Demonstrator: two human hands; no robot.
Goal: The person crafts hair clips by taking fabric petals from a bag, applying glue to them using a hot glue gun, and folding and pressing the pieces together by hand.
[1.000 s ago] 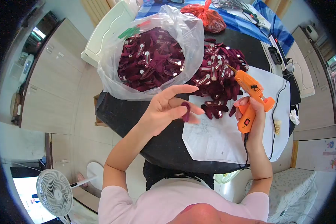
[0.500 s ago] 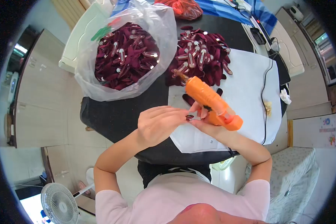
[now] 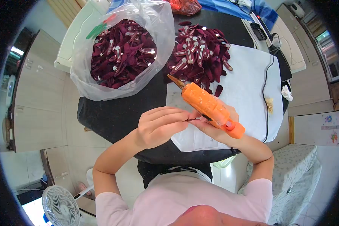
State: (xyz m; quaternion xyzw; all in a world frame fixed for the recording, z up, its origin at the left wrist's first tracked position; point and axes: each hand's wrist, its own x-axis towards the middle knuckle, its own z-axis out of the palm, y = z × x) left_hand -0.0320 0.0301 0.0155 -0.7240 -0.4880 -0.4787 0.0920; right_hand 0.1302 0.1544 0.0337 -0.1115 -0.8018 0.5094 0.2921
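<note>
In my right hand is an orange hot glue gun, its brownish nozzle pointing up and left toward the clip pile. My left hand is closed, pinching a small dark red hair clip by its fingertips. The right fingertips meet the clip's other side; it shows only as a thin edge between the hands. Just beyond the gun lies a heap of burgundy fabric-covered snap hair clips, several with silvery metal showing. One dark red piece lies at the heap's near edge.
A clear plastic bag full of similar clips stands at the left of the black table. White paper lies under the work, crossed by a black cable. A crumpled tissue and red bag are farther out.
The clip between my fingertips has turned from showing its face to edge-on. The glue gun has shifted slightly, its nozzle now lower and left. The camera view has shifted a little.
</note>
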